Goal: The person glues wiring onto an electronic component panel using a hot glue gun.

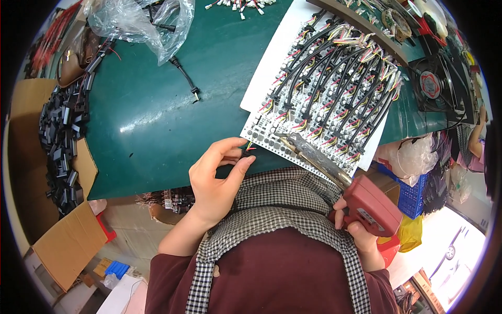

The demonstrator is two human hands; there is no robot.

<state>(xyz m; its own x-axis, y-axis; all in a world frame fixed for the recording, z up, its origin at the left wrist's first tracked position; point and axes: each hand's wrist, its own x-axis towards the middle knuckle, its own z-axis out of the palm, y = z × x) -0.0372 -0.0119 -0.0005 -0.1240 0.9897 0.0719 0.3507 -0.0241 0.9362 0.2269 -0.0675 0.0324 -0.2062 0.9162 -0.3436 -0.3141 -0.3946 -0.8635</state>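
My left hand (214, 178) is closed at the table's front edge, thumb and fingers pinching a short cable end with thin coloured wires (249, 148). Those wire tips point toward the near left corner of a white circuit board panel (257, 135). Many black cables (318, 78) lie across the panel, their red, yellow and white wires at the rows of parts. My right hand (361, 235) grips a red soldering gun (374, 204). The gun's long metal front (314, 157) reaches over the panel's near edge; whether its tip touches the board I cannot tell.
A dark bar (361, 29) lies across the panel's far side. One black cable (184, 78) sticks out of a clear plastic bag (141, 26) on the green table (157, 104). Black parts (63, 141) fill a carton at left. A fan (434, 83) stands at right.
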